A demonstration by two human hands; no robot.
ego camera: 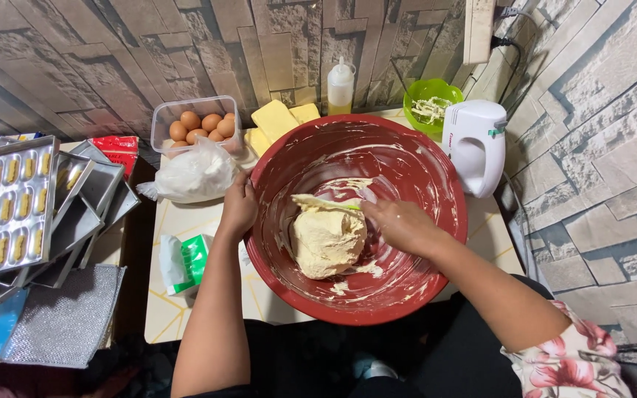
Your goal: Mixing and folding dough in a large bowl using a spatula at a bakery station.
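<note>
Inside the large round red plastic bowl (414, 169) a pale yellow lump of dough (327, 239) sits slightly left of the middle, and we see smears of it up the walls. Our right hand (399, 223) reaches in from the right with fingers closed on a spatula with a light green handle (329, 202), whose blade lies on top of the dough; how tight the grip is we cannot quite tell. Our left hand (238, 208) clasps the bowl's left rim. The bowl stands on a pale surface with yellow lines (186, 221). Behind it are a clear box of brown eggs (195, 124), yellow butter blocks (274, 119) and a white hand mixer (475, 144).
</note>
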